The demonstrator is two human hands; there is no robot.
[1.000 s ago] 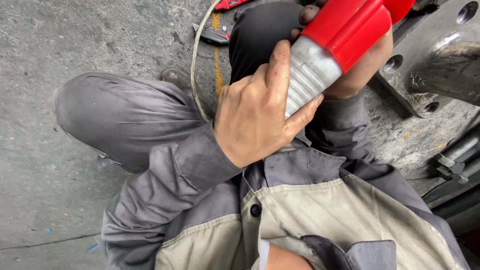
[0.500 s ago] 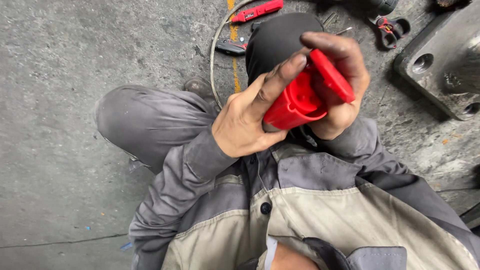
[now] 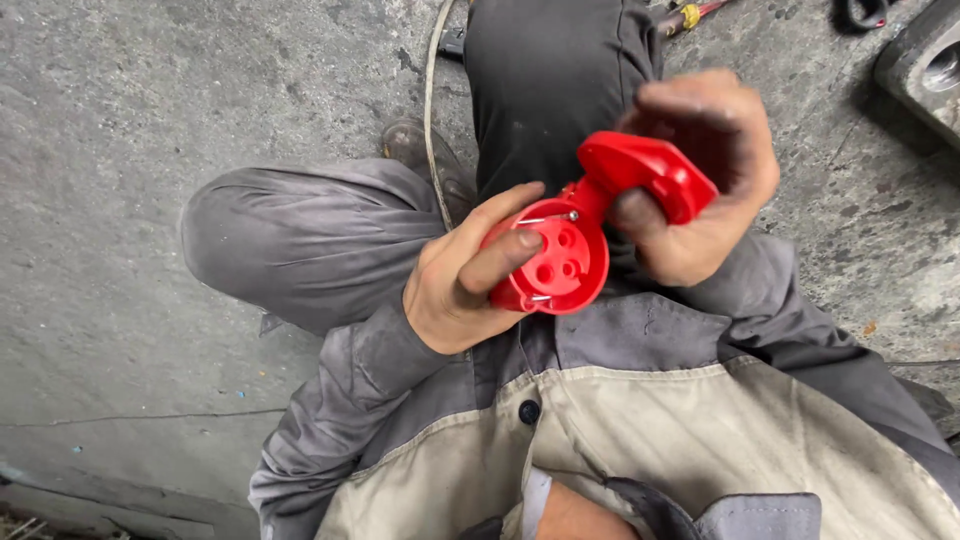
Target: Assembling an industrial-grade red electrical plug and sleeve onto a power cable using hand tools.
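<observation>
Now turned face-up toward the camera: the red socket (image 3: 548,262), round front with its ring of holes plainly showing, where half a second ago only the side and the hinged lid could be seen, and a second ago a silver barrel end pointed up and away. Held low over the lap, near the chest, between both hands.

Left hand (image 3: 462,275) wrapped around the left side of the socket body, thumb laid across the face near the holes, fingers closed behind. Right hand (image 3: 705,180) closed on the red lid (image 3: 648,176), flipped up and back on its hinge at the far right of the socket, thumb pressed under the lid's edge. Hands close together, both gripping parts of the same piece, not touching each other as far as can be told.

Judged from that: lid swung open and face exposed for a look inside the holes; two small metal pins or screw tips visible at the rim, top and bottom.

Around it: grey trouser legs (image 3: 300,240) folded on the concrete floor (image 3: 120,130), a pale cable (image 3: 430,100) running away past the shoe (image 3: 420,150), a metal block (image 3: 925,60) at the far right corner, tool handles (image 3: 690,14) at the far edge.
</observation>
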